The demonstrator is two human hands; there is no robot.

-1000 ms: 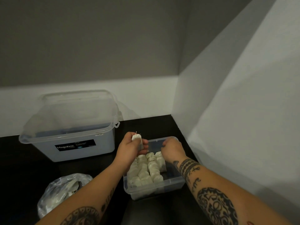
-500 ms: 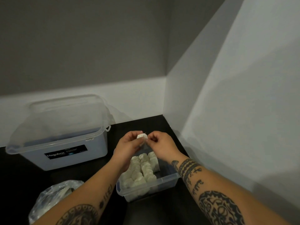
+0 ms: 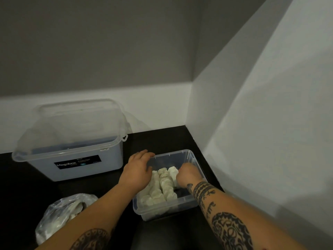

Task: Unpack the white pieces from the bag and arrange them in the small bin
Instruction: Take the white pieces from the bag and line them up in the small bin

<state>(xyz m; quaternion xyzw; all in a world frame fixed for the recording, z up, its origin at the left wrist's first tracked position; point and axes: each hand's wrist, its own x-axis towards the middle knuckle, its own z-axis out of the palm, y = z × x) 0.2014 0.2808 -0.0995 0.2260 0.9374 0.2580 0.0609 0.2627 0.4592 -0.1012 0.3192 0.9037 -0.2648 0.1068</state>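
Note:
The small clear bin (image 3: 189, 156) sits on the dark table near the right wall. Several white pieces (image 3: 163, 186) lie in rows inside it. My right hand (image 3: 189, 175) is inside the bin, fingers closed on a white piece (image 3: 173, 173) at the far end of the right row. My left hand (image 3: 137, 169) rests over the bin's left rim with its fingers apart, covering part of the left row; I see nothing held in it. The clear plastic bag (image 3: 61, 215) with more white pieces lies at the lower left.
A large translucent storage box (image 3: 72, 141) with a dark label stands at the back left, its lid on. White walls close in behind and to the right of the bin. The dark table (image 3: 158, 139) shows between box and bin.
Both hands dropped from above the bin into it. The white piece passed from the left hand to the right, which now presses it into the right row. The view shifted slightly.

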